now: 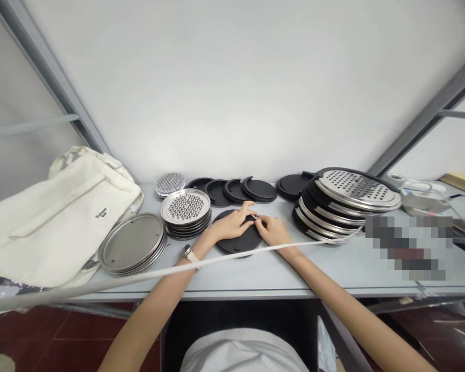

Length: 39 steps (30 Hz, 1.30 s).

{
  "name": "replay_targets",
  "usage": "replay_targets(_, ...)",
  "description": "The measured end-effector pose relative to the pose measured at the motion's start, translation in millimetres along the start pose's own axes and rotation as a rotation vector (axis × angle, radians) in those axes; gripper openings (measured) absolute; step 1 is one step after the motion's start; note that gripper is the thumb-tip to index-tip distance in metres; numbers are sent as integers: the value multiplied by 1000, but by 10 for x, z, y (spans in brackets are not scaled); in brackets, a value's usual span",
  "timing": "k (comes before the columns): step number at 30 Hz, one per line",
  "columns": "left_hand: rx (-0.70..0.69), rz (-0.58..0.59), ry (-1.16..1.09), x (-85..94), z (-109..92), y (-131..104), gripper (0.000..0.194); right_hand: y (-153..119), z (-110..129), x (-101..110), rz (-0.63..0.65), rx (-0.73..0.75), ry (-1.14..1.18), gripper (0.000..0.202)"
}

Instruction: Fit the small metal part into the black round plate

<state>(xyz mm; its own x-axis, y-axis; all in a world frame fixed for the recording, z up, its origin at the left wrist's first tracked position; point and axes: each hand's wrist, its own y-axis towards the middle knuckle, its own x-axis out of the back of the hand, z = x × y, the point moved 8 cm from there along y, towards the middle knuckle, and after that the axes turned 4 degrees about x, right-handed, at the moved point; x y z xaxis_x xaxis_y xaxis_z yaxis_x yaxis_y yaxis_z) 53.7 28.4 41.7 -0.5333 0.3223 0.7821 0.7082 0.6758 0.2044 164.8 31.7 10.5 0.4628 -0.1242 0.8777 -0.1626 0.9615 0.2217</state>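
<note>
A round black disc point(242, 244) lies flat on the table in front of me. My left hand point(234, 223) rests over its upper part, with the index finger raised and the thumb stretched toward the disc's right edge. At that edge my right hand point(272, 230) pinches something small that I cannot make out, close to the left thumb. Left of the disc stands a stack of round metal grater plates point(186, 207). Several black discs point(260, 189) overlap in a row behind my hands. To the right, black rings and perforated metal plates point(358, 187) form a tall stack.
Plain metal plates point(134, 242) are stacked at the left, beside a cream bag point(62, 222). A smaller grater stack point(170, 184) sits behind. A pale cord point(225, 258) crosses the view before my forearms. Metal posts flank the table point(251, 294). White devices and cables lie far right.
</note>
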Motion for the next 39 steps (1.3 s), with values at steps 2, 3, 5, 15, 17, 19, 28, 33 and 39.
replay_targets(2, -6, -6, -9, 6, -6, -1, 38, -4, 12, 11, 3, -6, 6, 39)
replay_targets(3, -8, -10, -14, 9, -7, -1, 39, -5, 16, 18, 4, -10, 7, 39)
replay_targets(5, -8, -14, -20, 10, -2, -3, 41, -7, 18, 27, 5, -21, 10, 39)
replay_targets(15, -19, -21, -43, -16, 47, 7, 47, 6, 33, 21, 17, -9, 19, 38)
replay_targets(17, -18, -21, -45, -14, 47, 8, 47, 6, 41, 20, 32, -8, 23, 38)
replay_targets(19, -22, -20, -41, -15, 46, 10, 46, 6, 43, 26, 39, -9, 21, 38)
replay_targets(28, -54, -23, -29, -40, 50, 31, 46, 7, -5, -2, 47, -6, -2, 39)
replay_targets(33, -67, -33, -29, -29, 37, 32, 45, 4, -8, -2, 58, 7, -16, 38)
replay_targets(39, -73, -46, -3, -36, 45, 34, 40, -10, -12, -18, 98, 47, 1, 39)
